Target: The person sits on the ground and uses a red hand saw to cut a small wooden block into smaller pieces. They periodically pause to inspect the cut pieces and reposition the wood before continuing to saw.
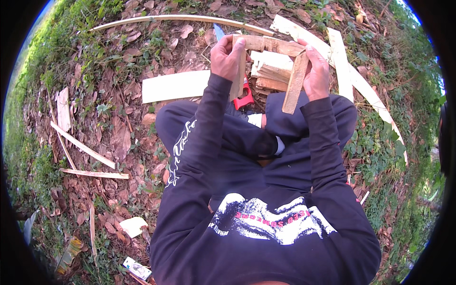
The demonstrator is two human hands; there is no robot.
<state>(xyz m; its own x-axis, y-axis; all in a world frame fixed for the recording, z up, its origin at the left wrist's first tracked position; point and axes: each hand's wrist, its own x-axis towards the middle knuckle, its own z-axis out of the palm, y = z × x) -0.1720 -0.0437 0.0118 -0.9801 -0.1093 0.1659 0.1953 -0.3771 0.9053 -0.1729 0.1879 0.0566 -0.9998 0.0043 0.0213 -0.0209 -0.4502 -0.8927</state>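
Observation:
Both hands hold up a three-sided wooden frame [268, 44], made of a crosspiece with two short legs pointing toward me. My left hand [227, 58] is closed round its left corner, thumb on top of the wood. At the right corner my right hand [317, 73] grips the joint where the right leg hangs down. Beyond my shins, partly hidden by the frame, lies a stack of short wooden pieces [275, 64]. A saw's red handle [245, 98] shows by the left leg. A bluish blade tip [218, 32] pokes out behind my left hand.
A wide pale board [175, 87] lies left of the stack. Long strips curve across the far side [180, 18] and right [375, 97]. Several thin offcuts [83, 145] are scattered at left. A small box [137, 269] sits at lower left. Leaves and grass cover the ground.

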